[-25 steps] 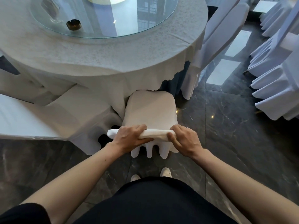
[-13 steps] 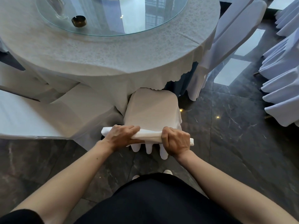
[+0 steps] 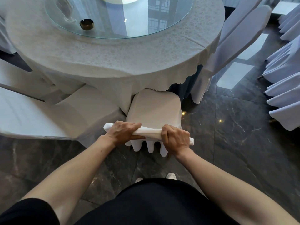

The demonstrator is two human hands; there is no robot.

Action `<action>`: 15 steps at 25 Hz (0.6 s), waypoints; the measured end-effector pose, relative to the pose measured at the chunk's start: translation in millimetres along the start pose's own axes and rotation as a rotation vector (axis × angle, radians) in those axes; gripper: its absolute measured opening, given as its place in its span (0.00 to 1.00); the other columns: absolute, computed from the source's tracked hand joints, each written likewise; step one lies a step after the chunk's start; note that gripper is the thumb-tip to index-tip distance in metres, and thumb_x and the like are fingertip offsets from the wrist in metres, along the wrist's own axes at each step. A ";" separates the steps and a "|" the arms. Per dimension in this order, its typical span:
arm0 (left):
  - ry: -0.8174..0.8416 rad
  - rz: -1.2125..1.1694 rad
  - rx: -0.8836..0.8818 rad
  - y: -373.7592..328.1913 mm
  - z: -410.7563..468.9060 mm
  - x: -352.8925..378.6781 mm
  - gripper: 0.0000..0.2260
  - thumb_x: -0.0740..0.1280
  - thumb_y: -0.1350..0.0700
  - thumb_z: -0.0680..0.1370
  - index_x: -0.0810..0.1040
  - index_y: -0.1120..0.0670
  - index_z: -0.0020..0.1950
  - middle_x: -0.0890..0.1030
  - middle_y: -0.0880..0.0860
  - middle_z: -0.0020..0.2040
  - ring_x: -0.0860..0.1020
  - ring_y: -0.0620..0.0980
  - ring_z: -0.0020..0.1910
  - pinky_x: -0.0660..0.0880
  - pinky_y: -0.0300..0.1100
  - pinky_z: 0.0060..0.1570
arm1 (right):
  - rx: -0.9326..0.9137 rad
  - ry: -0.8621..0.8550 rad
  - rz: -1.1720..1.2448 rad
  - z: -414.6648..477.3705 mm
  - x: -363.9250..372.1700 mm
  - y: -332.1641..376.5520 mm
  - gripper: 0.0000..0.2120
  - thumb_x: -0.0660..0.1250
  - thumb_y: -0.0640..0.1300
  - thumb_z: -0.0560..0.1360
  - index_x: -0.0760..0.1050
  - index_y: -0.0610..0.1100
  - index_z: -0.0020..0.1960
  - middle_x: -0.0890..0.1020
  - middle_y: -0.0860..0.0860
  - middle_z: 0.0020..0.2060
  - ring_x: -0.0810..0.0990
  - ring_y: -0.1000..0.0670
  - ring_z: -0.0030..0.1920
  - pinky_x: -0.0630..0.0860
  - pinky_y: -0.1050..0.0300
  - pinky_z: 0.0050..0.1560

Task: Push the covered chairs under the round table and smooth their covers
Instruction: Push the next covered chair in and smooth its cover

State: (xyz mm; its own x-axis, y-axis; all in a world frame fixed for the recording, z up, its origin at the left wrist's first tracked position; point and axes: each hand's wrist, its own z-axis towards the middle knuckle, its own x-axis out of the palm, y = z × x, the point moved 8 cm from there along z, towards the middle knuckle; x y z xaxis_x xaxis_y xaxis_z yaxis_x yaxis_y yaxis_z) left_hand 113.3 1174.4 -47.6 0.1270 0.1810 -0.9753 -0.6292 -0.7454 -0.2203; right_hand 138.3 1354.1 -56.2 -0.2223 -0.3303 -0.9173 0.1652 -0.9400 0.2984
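At six o'clock of the round table (image 3: 113, 62), left hand (image 3: 123, 133) and right hand (image 3: 176, 138) clamp the back rail of the covered chair (image 3: 154, 108), seat barely tucked; pushing in likely needs a shove toward twelve.

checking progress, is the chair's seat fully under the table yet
No, most of the chair seat lies out in front of the tablecloth hem.

Matt cloth chair cover (image 3: 154, 108); glossy marble floor (image 3: 227, 151); glass turntable (image 3: 129, 18).
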 end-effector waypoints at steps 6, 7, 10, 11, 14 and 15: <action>-0.004 -0.009 -0.028 14.7 -3.1 -2.5 0.20 0.65 0.39 0.75 0.73 0.57 0.48 0.78 0.53 0.37 0.75 0.57 0.32 0.71 0.46 0.32 | -0.013 0.008 -0.008 6.5 6.3 12.1 0.19 0.47 0.52 0.79 0.69 0.47 0.35 0.74 0.52 0.26 0.63 0.51 0.24 0.57 0.61 0.27; -0.004 -0.016 -0.036 14.7 -2.9 -2.5 0.20 0.65 0.38 0.75 0.72 0.56 0.48 0.78 0.52 0.37 0.75 0.57 0.32 0.71 0.47 0.32 | 0.001 0.010 -0.007 7.1 6.6 11.6 0.19 0.47 0.52 0.79 0.68 0.47 0.35 0.74 0.52 0.26 0.63 0.51 0.24 0.58 0.61 0.28; 0.003 -0.036 -0.067 15.1 -3.7 -2.4 0.20 0.64 0.38 0.75 0.71 0.56 0.47 0.77 0.52 0.37 0.74 0.56 0.33 0.69 0.46 0.33 | 0.027 0.057 0.008 7.1 9.6 10.6 0.18 0.45 0.53 0.79 0.66 0.48 0.35 0.74 0.52 0.27 0.64 0.50 0.25 0.58 0.59 0.29; -0.003 -0.042 -0.075 14.3 -4.7 -2.3 0.20 0.64 0.38 0.75 0.70 0.56 0.47 0.76 0.52 0.37 0.74 0.56 0.33 0.67 0.45 0.34 | 0.035 0.073 0.006 6.6 10.4 10.1 0.18 0.44 0.54 0.79 0.65 0.49 0.36 0.73 0.52 0.28 0.65 0.50 0.26 0.58 0.59 0.29; -0.038 -0.073 -0.115 11.9 -11.1 -0.9 0.20 0.63 0.39 0.75 0.71 0.57 0.47 0.75 0.53 0.39 0.73 0.55 0.36 0.63 0.45 0.38 | 0.061 0.127 0.029 5.6 11.1 9.5 0.20 0.42 0.55 0.79 0.64 0.49 0.36 0.71 0.53 0.29 0.68 0.49 0.27 0.62 0.57 0.30; -0.045 -0.076 -0.132 11.8 -12.8 -0.1 0.20 0.63 0.39 0.76 0.71 0.56 0.48 0.76 0.53 0.40 0.73 0.55 0.37 0.64 0.46 0.39 | 0.068 0.133 0.041 4.2 10.2 10.3 0.21 0.42 0.56 0.79 0.65 0.48 0.37 0.71 0.53 0.30 0.69 0.49 0.28 0.64 0.56 0.30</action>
State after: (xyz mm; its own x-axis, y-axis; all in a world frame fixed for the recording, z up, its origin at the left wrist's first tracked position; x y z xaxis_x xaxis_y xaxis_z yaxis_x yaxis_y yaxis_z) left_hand 115.7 1157.4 -50.4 0.1336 0.2666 -0.9545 -0.5124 -0.8058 -0.2969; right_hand 133.7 1340.7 -61.4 -0.0864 -0.3585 -0.9295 0.1054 -0.9311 0.3493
